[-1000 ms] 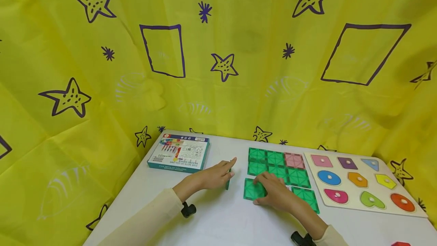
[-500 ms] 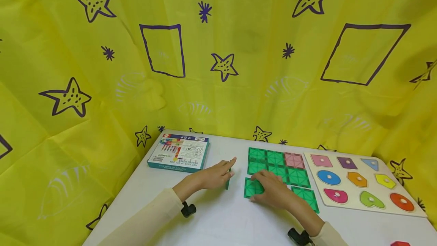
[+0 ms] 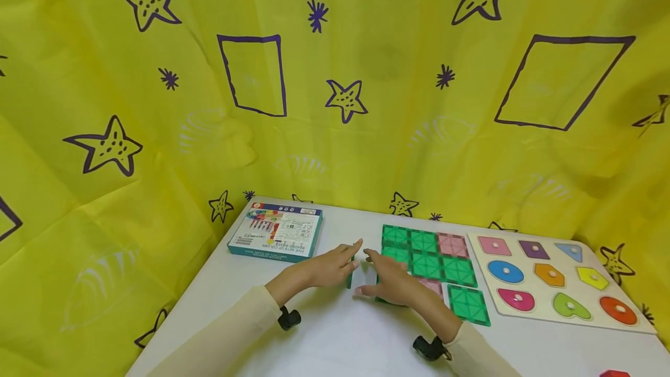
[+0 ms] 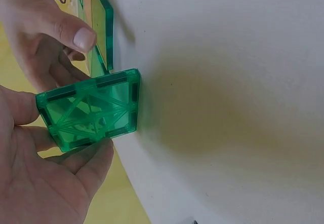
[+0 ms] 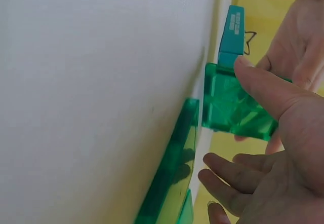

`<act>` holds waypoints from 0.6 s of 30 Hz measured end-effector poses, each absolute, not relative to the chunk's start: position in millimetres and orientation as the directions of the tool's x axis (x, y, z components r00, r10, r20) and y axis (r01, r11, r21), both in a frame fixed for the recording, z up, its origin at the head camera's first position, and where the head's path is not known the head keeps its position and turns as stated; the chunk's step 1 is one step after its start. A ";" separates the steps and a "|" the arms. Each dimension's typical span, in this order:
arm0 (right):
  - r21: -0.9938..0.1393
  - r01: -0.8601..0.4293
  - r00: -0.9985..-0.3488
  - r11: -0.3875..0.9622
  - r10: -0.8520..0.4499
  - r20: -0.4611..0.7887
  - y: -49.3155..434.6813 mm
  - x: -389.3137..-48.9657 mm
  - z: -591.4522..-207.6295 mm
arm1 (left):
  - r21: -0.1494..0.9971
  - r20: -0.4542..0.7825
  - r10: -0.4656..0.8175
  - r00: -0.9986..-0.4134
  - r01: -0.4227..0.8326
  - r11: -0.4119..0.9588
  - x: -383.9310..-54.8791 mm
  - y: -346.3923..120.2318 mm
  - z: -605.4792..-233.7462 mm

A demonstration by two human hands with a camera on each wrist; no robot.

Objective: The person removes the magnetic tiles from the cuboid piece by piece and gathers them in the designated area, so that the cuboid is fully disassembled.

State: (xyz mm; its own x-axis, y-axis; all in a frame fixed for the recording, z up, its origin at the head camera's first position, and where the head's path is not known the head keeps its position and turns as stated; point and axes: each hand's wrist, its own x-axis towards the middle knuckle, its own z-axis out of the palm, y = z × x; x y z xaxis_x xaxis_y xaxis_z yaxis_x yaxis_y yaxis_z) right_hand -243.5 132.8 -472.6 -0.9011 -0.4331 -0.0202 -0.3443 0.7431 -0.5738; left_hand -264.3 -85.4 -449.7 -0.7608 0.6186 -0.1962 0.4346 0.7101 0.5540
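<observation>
My left hand (image 3: 327, 269) holds a translucent green square tile (image 4: 91, 115) on edge above the white table, thumb and fingers at its rim. My right hand (image 3: 392, 281) faces it from the right, thumb and fingers spread, with a gap between them and the tile in the head view. In the right wrist view the right thumb (image 5: 260, 84) overlaps this tile; contact is unclear. Flat green tiles (image 3: 425, 263) lie in a block just beyond the right hand, with a pink tile (image 3: 452, 245) at the back corner. The right hand partly covers another green tile and a pink one.
A boxed bead set (image 3: 277, 231) lies at the back left. On the right is a shape puzzle board (image 3: 562, 281) with knobbed pieces. One green tile (image 3: 468, 305) lies near its front corner. A red piece (image 3: 615, 373) shows at the bottom edge. Yellow cloth (image 3: 314, 150) hangs behind.
My right hand has left the front green tile and moved left toward the tile in my left hand. A pink tile now shows behind it. The left hand has stayed in place.
</observation>
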 end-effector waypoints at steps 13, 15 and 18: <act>-0.614 -0.387 -0.868 0.688 -0.496 -0.010 111.4 -254.4 -478.2 | 0.545 -0.184 0.630 -0.755 0.455 0.704 -265.7 -87.2 -449.2; -0.620 -0.395 -0.863 0.678 -0.506 -0.003 111.3 -256.1 -479.6 | 0.543 -0.181 0.630 -0.755 0.457 0.705 -266.0 -87.6 -449.2; -0.631 -0.405 -0.855 0.662 -0.519 0.005 112.3 -257.9 -480.9 | 0.539 -0.178 0.629 -0.757 0.460 0.706 -265.8 -88.2 -449.4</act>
